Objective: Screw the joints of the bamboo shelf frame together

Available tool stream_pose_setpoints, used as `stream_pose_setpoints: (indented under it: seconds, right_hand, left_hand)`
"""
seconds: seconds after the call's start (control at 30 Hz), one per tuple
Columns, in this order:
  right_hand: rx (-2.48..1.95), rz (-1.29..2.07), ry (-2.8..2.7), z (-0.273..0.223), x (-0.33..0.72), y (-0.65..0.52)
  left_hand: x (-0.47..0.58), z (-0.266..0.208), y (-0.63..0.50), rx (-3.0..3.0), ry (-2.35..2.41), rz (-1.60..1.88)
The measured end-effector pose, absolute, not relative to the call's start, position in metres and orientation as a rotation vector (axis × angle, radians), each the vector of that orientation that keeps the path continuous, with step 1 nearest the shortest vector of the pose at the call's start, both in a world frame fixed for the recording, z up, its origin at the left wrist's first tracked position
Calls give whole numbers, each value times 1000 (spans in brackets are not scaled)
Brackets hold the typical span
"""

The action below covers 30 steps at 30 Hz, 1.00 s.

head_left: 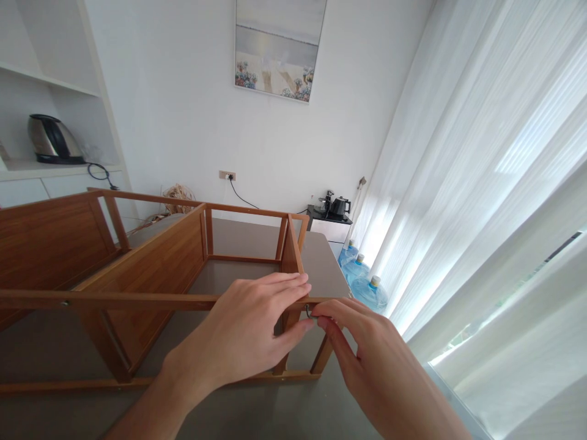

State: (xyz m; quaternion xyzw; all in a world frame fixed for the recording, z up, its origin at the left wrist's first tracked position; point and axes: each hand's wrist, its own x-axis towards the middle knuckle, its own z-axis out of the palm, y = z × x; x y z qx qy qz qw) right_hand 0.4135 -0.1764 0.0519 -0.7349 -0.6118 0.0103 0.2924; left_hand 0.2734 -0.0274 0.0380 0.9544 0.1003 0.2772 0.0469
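Note:
A wooden shelf frame (183,299) lies on its side on a grey tabletop. My left hand (250,324) rests against the front rail near its right end. Its fingers are stretched out toward the end panel, and its thumb points at the other hand. My right hand (362,342) is closed, thumb and forefinger pinching a small bent metal hex key (307,311) at a bolt in that rail. Most of the key is hidden by the fingers. Another bolt (65,303) shows farther left along the rail.
The grey table (316,256) extends beneath and beyond the frame. Blue water jugs (368,292) stand on the floor at its right, beside white curtains (458,183). A black kettle (339,206) sits on a small cabinet; a steel kettle (50,139) stands on the left shelf.

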Motion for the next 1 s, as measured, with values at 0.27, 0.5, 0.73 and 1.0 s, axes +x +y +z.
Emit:
stream_pose_setpoints:
  seconds: [0.27, 0.5, 0.73, 1.0]
  right_hand:
    - [-1965, 49, -1630, 55, 415, -178]
    - [-1976, 20, -1637, 52, 415, -178]
    - [-2010, -102, -1625, 50, 414, -178]
    - [-1975, -167, -1647, 51, 410, -176]
  left_hand:
    - [275, 36, -25, 2914, 280, 890]
    - [276, 36, -26, 2931, 288, 893]
    - [274, 36, -27, 2921, 301, 870]
    - [274, 38, -28, 2919, 321, 817]
